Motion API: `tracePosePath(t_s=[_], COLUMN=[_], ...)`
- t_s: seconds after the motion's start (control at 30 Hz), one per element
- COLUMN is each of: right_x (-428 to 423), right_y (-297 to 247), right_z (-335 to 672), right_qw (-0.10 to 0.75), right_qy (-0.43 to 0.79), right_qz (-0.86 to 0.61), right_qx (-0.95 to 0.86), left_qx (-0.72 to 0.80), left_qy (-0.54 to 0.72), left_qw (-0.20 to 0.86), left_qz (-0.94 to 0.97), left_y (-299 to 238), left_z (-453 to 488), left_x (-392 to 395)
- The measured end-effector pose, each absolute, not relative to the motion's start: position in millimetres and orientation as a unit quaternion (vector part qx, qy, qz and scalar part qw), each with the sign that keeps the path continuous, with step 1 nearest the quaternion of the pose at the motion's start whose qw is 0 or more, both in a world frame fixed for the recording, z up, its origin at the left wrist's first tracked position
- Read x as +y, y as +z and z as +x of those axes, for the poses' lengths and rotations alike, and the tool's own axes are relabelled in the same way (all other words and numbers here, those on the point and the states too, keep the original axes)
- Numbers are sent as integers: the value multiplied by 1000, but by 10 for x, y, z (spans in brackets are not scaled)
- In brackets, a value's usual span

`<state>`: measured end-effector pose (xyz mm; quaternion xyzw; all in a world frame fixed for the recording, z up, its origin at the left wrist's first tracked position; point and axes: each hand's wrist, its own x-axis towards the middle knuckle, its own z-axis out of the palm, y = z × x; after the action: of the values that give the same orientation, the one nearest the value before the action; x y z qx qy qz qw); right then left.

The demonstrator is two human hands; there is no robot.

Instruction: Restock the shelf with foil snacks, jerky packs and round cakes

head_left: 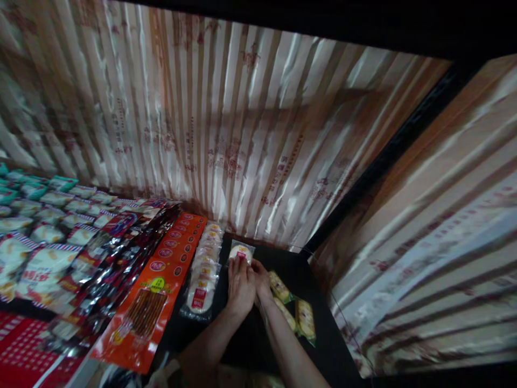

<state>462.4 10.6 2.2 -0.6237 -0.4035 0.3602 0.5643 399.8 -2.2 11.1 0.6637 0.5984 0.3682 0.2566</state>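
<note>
A clear packet with a white round snack and a red label (242, 250) lies flat on the black shelf, beyond my hands. My left hand (241, 284) holds its near side, with the fingers closed over the packet's lower part. Close beside it, my right hand (261, 278) grips the packet's near right corner; its fingertips are partly hidden. To the left runs an overlapping row of the same white round packets (200, 296). Several yellow-green packets (305, 318) lie to the right of my right forearm.
Orange bags of brown sticks (147, 307) overlap in a row farther left. Beyond them are dark shiny packets (121, 253) and white bags with striped tops (44, 269). A red perforated basket (20, 345) is at lower left. A black post (375, 156) slants up on the right, before printed sheeting (226, 129).
</note>
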Motion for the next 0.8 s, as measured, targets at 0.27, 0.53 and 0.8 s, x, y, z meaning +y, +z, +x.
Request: tracePosePath(t_s=[0.27, 0.53, 0.8], right_x=[708, 981, 1004], right_y=[-67, -101, -81], right_z=[4730, 4684, 4598], right_qw=[478, 412, 378], right_qy=[317, 255, 203], right_qz=[-700, -752, -760], right_qx=[-425, -447, -488], left_qx=[643, 653, 626], left_qy=[344, 333, 350], left_qw=[242, 226, 211], left_qz=[640, 642, 664], left_y=[-112, -217, -263], left_z=[4121, 4133, 4081], left_x=[563, 914, 987])
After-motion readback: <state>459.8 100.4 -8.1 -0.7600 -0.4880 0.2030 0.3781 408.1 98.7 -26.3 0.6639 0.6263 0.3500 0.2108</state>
